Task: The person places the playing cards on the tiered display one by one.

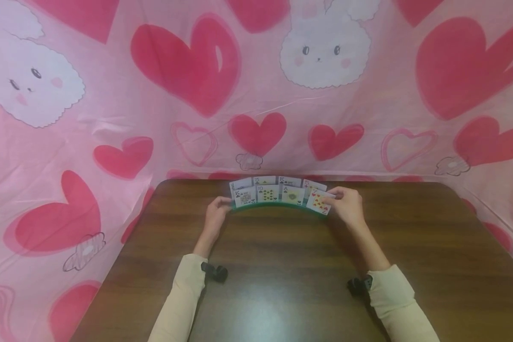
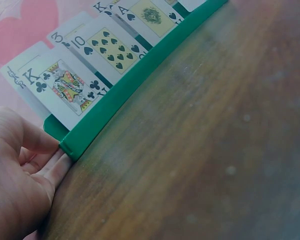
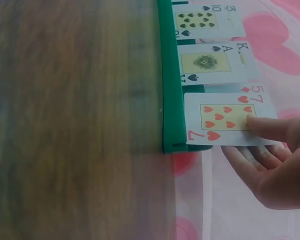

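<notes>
A curved green card holder (image 2: 115, 107) stands on the table with playing cards in two rows. My left hand (image 1: 216, 212) grips its left end, the thumb against the edge in the left wrist view. My right hand (image 1: 348, 205) pinches the seven of hearts (image 3: 225, 117) at the holder's right end, thumb on the card's face. In the front row stand the king of clubs (image 2: 65, 90), the ten of spades (image 2: 107, 50) and the ace of spades (image 3: 205, 62). Partly hidden behind are a joker, a three, a king and a five of diamonds (image 1: 314, 185).
The brown wooden table (image 1: 265, 266) spreads out in front of the holder. A pink cloth (image 1: 273, 102) with hearts and rabbits hangs close behind the table's far edge and along its sides.
</notes>
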`<state>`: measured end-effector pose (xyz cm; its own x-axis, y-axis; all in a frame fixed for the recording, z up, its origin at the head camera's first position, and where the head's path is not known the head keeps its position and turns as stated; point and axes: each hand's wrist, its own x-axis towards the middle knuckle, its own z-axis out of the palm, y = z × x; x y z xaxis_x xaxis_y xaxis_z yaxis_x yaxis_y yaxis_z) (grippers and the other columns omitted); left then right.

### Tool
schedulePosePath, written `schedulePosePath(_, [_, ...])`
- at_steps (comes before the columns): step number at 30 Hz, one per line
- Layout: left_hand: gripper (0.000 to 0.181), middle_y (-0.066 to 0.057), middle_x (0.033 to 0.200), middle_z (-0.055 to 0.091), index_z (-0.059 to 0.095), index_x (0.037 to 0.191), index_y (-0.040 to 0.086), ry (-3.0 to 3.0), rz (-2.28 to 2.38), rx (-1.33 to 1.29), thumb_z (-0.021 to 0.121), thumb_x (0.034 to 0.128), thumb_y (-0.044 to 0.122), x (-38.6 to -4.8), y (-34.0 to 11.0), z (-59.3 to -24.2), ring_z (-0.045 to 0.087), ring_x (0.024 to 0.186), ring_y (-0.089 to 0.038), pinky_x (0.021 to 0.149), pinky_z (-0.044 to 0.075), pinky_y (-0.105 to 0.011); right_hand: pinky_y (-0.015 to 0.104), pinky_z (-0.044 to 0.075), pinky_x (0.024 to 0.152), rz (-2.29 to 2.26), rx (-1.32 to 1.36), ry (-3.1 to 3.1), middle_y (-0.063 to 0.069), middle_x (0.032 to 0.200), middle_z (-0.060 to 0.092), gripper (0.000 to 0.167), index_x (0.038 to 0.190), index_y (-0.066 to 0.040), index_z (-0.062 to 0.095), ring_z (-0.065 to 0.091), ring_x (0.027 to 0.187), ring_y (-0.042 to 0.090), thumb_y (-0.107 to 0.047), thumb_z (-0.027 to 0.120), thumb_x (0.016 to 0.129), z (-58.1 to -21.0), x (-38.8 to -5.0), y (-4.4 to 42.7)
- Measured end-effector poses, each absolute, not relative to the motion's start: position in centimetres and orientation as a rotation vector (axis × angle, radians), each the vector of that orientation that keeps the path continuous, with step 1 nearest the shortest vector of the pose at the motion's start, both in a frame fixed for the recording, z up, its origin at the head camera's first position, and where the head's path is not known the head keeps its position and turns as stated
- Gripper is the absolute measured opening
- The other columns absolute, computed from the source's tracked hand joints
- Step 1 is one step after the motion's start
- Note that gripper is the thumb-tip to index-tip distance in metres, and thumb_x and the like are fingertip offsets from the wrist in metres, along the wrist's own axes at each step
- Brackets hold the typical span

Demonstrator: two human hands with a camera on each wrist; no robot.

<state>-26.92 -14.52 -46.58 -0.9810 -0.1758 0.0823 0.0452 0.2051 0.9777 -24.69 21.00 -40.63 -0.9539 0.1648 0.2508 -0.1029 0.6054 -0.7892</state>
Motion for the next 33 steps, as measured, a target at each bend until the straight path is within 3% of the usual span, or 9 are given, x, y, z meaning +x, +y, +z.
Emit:
schedulePosePath(18, [0.019, -0.012, 0.106, 0.059, 0.062, 0.095, 0.001, -2.271, -1.902, 0.110, 0.052, 0.0790, 0.001, -27.01, -14.60, -46.72, 0.050, 0.098, -0.024, 0.083, 0.038, -0.037, 0.024, 0.049, 0.056, 1.481, -0.053, -2.535, 0.019, 0.085, 0.065, 0.024, 0.086, 0.002, 0.065, 0.062, 0.070, 0.021, -0.016, 0.071, 0.071, -41.06, -24.88, 20.96])
schedulePosePath(33, [0.019, -0.012, 0.105, 0.058, 0.061, 0.095, 0.002, -2.282, -1.898, 0.110, 0.052, 0.0796, 0.000, -26.90, -14.56, -46.54, 0.050, 0.098, -0.024, 0.085, 0.037, -0.039, 0.027, 0.051, 0.062, 1.627, -0.047, -2.541, 0.022, 0.092, 0.061, 0.030, 0.091, 0.006, 0.061, 0.061, 0.078, 0.025, -0.017, 0.071, 0.073, -41.33, -24.90, 20.92])
